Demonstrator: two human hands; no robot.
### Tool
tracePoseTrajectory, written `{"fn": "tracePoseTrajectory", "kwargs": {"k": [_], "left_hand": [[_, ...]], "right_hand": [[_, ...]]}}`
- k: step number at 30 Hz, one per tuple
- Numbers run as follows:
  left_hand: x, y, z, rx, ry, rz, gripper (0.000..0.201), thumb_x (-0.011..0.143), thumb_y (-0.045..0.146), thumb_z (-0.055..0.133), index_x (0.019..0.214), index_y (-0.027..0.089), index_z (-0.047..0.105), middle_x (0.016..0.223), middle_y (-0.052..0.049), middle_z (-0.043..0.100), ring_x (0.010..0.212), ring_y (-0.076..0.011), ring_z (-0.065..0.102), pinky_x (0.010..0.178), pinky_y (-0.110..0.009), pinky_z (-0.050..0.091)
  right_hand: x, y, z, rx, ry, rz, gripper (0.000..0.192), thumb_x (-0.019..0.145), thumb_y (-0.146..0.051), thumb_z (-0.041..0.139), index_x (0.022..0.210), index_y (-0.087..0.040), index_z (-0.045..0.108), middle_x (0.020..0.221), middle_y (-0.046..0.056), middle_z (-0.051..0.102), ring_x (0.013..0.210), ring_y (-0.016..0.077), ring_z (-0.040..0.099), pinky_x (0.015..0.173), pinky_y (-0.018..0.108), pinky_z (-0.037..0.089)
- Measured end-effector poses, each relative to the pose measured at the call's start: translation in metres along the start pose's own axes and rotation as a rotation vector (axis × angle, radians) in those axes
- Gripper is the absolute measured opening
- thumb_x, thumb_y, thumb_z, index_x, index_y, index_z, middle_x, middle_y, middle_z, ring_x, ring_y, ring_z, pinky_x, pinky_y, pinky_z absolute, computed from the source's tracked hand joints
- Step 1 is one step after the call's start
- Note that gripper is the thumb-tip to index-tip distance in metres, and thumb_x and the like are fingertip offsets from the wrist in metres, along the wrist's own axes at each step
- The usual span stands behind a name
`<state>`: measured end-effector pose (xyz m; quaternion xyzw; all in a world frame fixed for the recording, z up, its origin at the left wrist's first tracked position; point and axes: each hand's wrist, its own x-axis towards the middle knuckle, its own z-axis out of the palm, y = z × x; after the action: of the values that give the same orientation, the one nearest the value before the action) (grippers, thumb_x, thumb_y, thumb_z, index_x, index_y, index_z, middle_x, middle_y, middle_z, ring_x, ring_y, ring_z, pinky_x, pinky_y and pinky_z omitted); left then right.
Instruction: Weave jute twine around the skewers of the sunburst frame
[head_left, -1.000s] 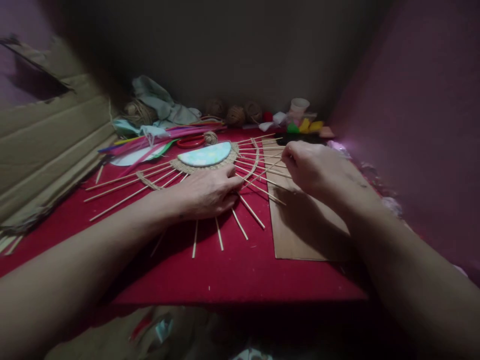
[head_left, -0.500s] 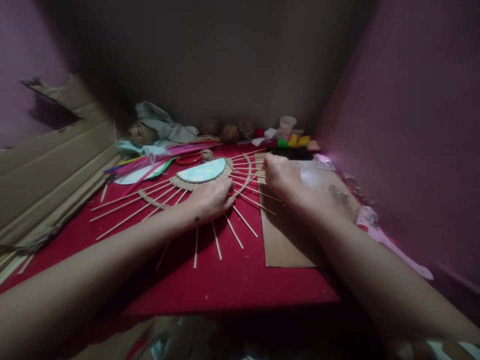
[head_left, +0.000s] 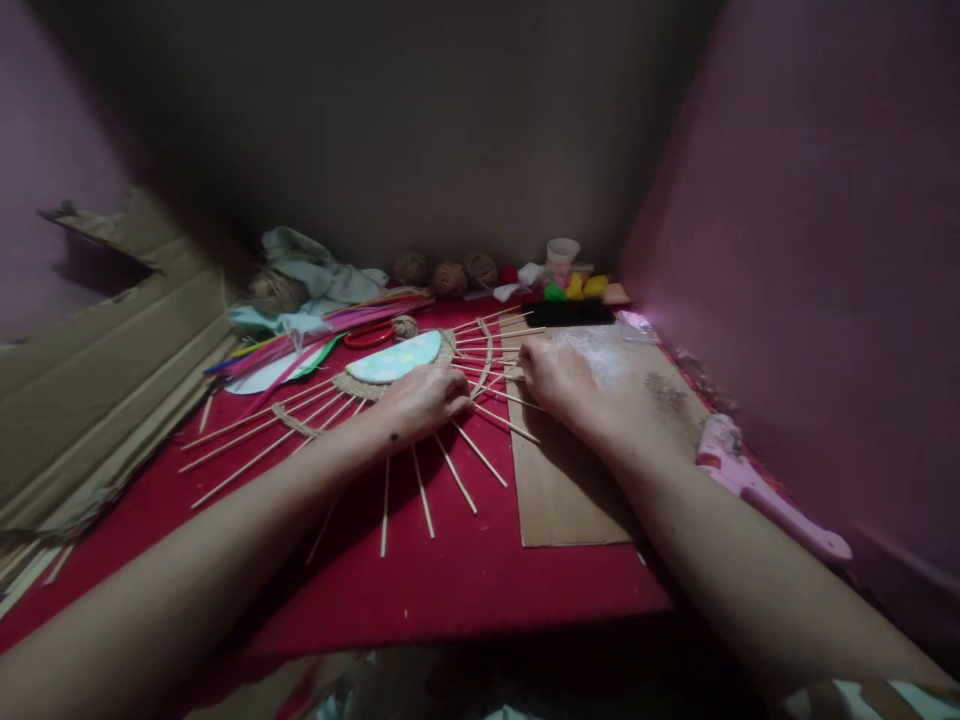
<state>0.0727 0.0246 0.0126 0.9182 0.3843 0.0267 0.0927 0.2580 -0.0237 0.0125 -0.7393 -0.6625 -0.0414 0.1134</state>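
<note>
A half-round woven piece lies on the red tabletop, with a pale blue-green half disc [head_left: 397, 358] in a band of woven twine [head_left: 352, 385]. Thin wooden sticks [head_left: 480, 452] fan out from it. A braided cord [head_left: 489, 350] arcs across the right sticks, and another stretch crosses the left ones. My left hand [head_left: 426, 396] is closed at the sticks right of centre, its fingertips on the cord and a stick. To its right, my right hand [head_left: 559, 378] pinches the cord's loose end near the stick tips; its fingers partly hide it.
A cardboard sheet [head_left: 555, 500] lies under my right hand. A pink glue gun [head_left: 772, 500] rests at the right edge. Balls of twine [head_left: 450, 278], a cup [head_left: 562, 256], red-handled scissors [head_left: 367, 335] and a black phone-like slab [head_left: 568, 314] sit at the back. Folded cardboard [head_left: 97, 380] stands left.
My right hand has come down and slightly left, nearer my left hand, with the cord still pinched. My left hand stays at the sticks. The whole view has shifted slightly.
</note>
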Motion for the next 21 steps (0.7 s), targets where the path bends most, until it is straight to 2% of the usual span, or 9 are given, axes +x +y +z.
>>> {"fn": "tracePoseTrajectory", "kwargs": {"k": [5, 10, 14, 17, 21], "left_hand": [[0.002, -0.005, 0.002, 0.008, 0.06, 0.073, 0.019, 0.084, 0.032, 0.055, 0.082, 0.016, 0.065, 0.089, -0.008, 0.057, 0.081, -0.0181, 0.053, 0.07, -0.03, 0.04], [0.003, -0.005, 0.0, -0.042, 0.029, 0.138, 0.011, 0.081, 0.025, 0.058, 0.076, 0.016, 0.061, 0.08, -0.004, 0.057, 0.075, -0.0162, 0.053, 0.068, -0.028, 0.04], [0.002, -0.008, 0.007, -0.134, 0.121, 0.172, 0.005, 0.083, 0.023, 0.055, 0.083, 0.018, 0.058, 0.079, -0.001, 0.059, 0.07, -0.0137, 0.053, 0.064, -0.026, 0.04], [0.002, -0.013, 0.012, -0.123, 0.173, 0.274, 0.009, 0.086, 0.025, 0.052, 0.088, 0.02, 0.06, 0.085, -0.002, 0.061, 0.077, -0.0144, 0.055, 0.069, -0.026, 0.043], [0.002, -0.018, 0.015, -0.069, 0.142, 0.345, 0.017, 0.09, 0.026, 0.048, 0.088, 0.02, 0.064, 0.086, -0.003, 0.06, 0.08, -0.0152, 0.056, 0.07, -0.027, 0.043]], "right_hand": [[-0.004, 0.0, -0.002, -0.005, -0.053, 0.026, 0.026, 0.087, -0.02, 0.041, 0.097, -0.019, 0.065, 0.095, 0.011, 0.07, 0.084, 0.0254, 0.064, 0.061, 0.029, 0.037], [-0.006, -0.001, -0.001, -0.007, -0.05, 0.022, 0.03, 0.088, -0.021, 0.038, 0.098, -0.019, 0.066, 0.096, 0.012, 0.07, 0.085, 0.0253, 0.064, 0.06, 0.029, 0.038], [-0.007, 0.0, 0.0, -0.006, -0.059, 0.024, 0.029, 0.087, -0.023, 0.04, 0.095, -0.019, 0.067, 0.094, 0.012, 0.07, 0.082, 0.024, 0.064, 0.059, 0.028, 0.037], [-0.008, 0.002, -0.005, 0.008, -0.074, 0.031, 0.027, 0.085, -0.024, 0.043, 0.091, -0.019, 0.069, 0.089, 0.011, 0.071, 0.076, 0.0219, 0.063, 0.056, 0.028, 0.035], [-0.008, 0.007, -0.016, 0.101, -0.151, 0.039, 0.024, 0.081, -0.018, 0.047, 0.084, -0.019, 0.071, 0.078, 0.009, 0.069, 0.063, 0.0159, 0.058, 0.052, 0.026, 0.032]]}}
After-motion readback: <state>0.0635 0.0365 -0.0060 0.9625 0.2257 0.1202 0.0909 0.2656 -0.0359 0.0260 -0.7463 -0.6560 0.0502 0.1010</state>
